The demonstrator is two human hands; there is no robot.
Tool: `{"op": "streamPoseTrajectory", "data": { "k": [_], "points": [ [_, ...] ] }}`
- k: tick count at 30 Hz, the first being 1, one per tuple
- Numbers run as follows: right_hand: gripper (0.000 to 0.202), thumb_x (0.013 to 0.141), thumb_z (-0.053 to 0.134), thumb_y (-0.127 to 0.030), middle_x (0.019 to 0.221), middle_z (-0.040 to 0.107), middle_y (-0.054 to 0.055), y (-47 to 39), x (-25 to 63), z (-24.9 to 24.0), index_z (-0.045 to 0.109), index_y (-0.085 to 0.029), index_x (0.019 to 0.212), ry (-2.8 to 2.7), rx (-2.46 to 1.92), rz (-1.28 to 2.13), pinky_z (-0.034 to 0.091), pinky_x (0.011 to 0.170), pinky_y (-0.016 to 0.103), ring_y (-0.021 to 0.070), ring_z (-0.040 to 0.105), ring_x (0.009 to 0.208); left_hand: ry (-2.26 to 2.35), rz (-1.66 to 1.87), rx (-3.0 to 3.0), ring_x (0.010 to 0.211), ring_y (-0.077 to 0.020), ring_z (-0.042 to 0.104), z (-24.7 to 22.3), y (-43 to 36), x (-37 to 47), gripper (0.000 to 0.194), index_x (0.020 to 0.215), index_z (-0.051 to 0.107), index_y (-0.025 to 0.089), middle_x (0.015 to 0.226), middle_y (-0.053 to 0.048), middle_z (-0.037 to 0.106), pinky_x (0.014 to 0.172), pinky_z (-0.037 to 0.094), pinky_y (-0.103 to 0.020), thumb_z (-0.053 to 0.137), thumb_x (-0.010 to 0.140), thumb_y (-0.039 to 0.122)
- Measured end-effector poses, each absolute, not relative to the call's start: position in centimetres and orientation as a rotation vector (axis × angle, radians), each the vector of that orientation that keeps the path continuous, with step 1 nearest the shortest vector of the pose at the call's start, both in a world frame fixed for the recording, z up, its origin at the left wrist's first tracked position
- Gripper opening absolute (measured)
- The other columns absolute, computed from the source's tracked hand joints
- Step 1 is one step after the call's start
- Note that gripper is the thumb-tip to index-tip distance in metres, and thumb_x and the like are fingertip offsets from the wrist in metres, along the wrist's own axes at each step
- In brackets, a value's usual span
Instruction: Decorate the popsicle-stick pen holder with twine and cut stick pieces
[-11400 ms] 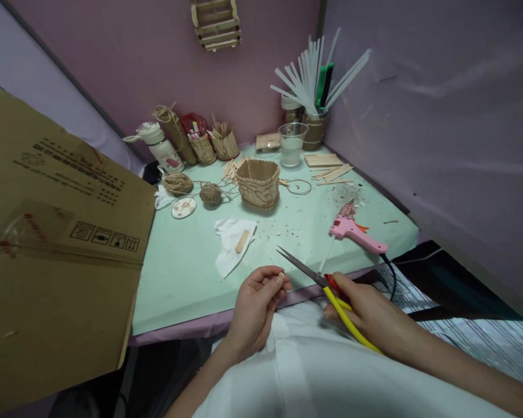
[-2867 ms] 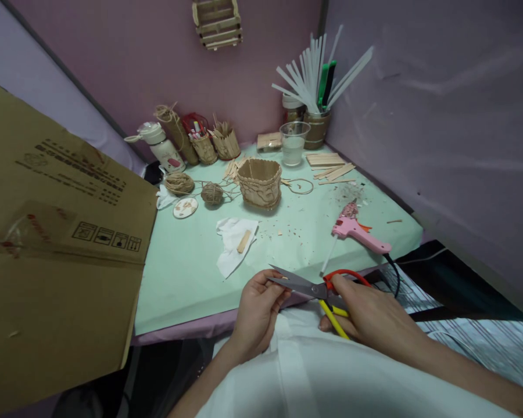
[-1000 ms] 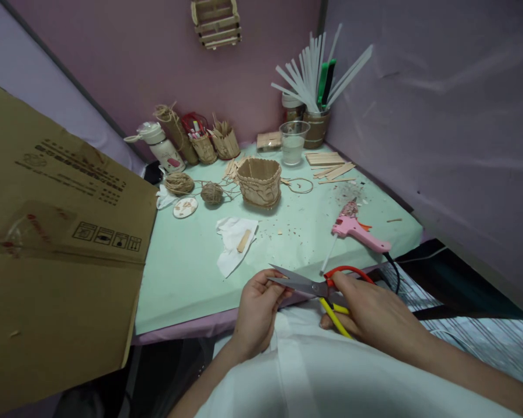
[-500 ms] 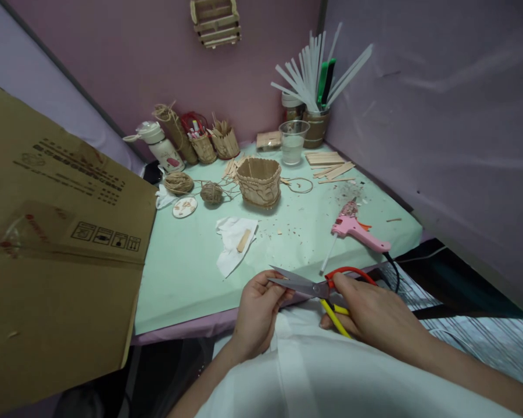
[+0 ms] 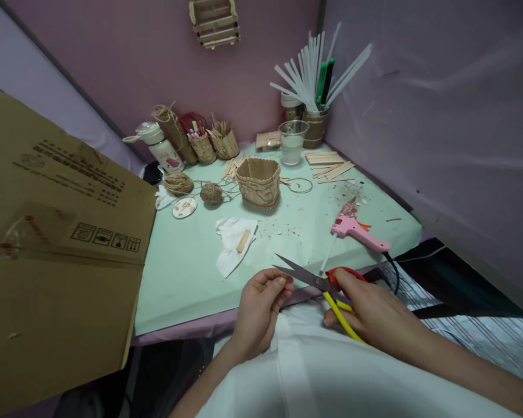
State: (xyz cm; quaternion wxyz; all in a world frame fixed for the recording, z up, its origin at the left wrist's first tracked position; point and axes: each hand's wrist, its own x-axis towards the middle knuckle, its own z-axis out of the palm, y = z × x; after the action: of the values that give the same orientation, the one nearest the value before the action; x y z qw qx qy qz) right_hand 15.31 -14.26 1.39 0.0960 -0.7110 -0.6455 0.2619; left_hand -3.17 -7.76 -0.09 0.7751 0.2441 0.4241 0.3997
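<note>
My right hand (image 5: 370, 305) grips a pair of scissors (image 5: 316, 281) with one red and one yellow handle. The blades are slightly apart and point left, just above the fingertips of my left hand (image 5: 261, 307). That hand is closed in a pinch at the table's front edge; a tiny brownish bit shows at the fingertips, too small to name. Beyond the hands, a white tissue (image 5: 229, 252) lies on the table with a short piece of wooden stick (image 5: 243, 240) on it. A square woven-looking basket (image 5: 258, 188) stands farther back.
A pink glue gun (image 5: 359, 229) lies at the right, its cord over the edge. Twine balls (image 5: 211, 193), a cup of liquid (image 5: 292, 148), wooden sticks (image 5: 325, 159) and a pot of white glue sticks (image 5: 316, 125) stand behind. A cardboard box (image 5: 65, 244) rises at left.
The scissors have shifted slightly, with the tips tilting upward and away from the left fingertips. The left hand has hardly moved.
</note>
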Motion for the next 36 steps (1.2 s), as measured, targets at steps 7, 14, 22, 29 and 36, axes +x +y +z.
{"op": "streamPoseTrajectory", "data": {
  "k": [7, 14, 22, 29, 36],
  "points": [
    [0.036, 0.071, 0.064, -0.05, 0.073, 0.062, 0.002, -14.24, 15.27, 1.05, 0.046, -0.022, 0.084, -2.055, -2.061, 0.542, 0.032, 0.052, 0.025, 0.0223, 0.062, 0.066, 0.864, 0.924, 0.554, 0.065, -0.0068, 0.057, -0.69, -7.82, -2.99, 0.016, 0.073, 0.064, 0.015, 0.074, 0.001, 0.061, 0.066, 0.047, -0.018, 0.075, 0.063, 0.02],
    [0.036, 0.07, 0.066, -0.049, 0.073, 0.063, 0.002, -14.3, 15.22, 0.84, 0.045, -0.022, 0.084, -2.061, -2.062, 0.54, 0.034, 0.051, 0.025, 0.0216, 0.062, 0.065, 0.883, 0.919, 0.547, 0.065, -0.0074, 0.056, -0.96, -7.86, -2.98, 0.017, 0.073, 0.063, 0.014, 0.075, 0.001, 0.061, 0.065, 0.046, -0.019, 0.075, 0.062, 0.02],
    [0.036, 0.07, 0.066, -0.047, 0.073, 0.063, 0.001, -14.41, 15.11, 0.82, 0.043, -0.023, 0.083, -2.055, -2.063, 0.592, 0.033, 0.051, 0.024, 0.0214, 0.062, 0.065, 0.865, 0.917, 0.545, 0.064, -0.007, 0.055, -1.14, -7.99, -3.13, 0.017, 0.073, 0.062, 0.015, 0.073, 0.001, 0.06, 0.065, 0.046, -0.019, 0.075, 0.063, 0.019],
    [0.034, 0.072, 0.062, -0.05, 0.071, 0.064, 0.002, -14.39, 14.95, 0.64, 0.045, -0.023, 0.083, -2.089, -2.085, 0.569, 0.03, 0.048, 0.024, 0.0223, 0.063, 0.063, 0.871, 0.912, 0.566, 0.062, -0.0072, 0.055, -1.03, -8.0, -3.04, 0.019, 0.073, 0.063, 0.015, 0.07, 0.001, 0.061, 0.064, 0.046, -0.019, 0.076, 0.062, 0.022],
    [0.032, 0.077, 0.058, -0.05, 0.068, 0.065, 0.002, -14.45, 14.84, 0.72, 0.046, -0.022, 0.088, -2.151, -2.156, 0.542, 0.027, 0.047, 0.024, 0.0251, 0.065, 0.062, 0.859, 0.902, 0.561, 0.061, -0.0074, 0.056, -1.07, -8.05, -3.1, 0.018, 0.074, 0.063, 0.015, 0.067, 0.001, 0.062, 0.065, 0.046, -0.02, 0.075, 0.063, 0.022]
  ]
}}
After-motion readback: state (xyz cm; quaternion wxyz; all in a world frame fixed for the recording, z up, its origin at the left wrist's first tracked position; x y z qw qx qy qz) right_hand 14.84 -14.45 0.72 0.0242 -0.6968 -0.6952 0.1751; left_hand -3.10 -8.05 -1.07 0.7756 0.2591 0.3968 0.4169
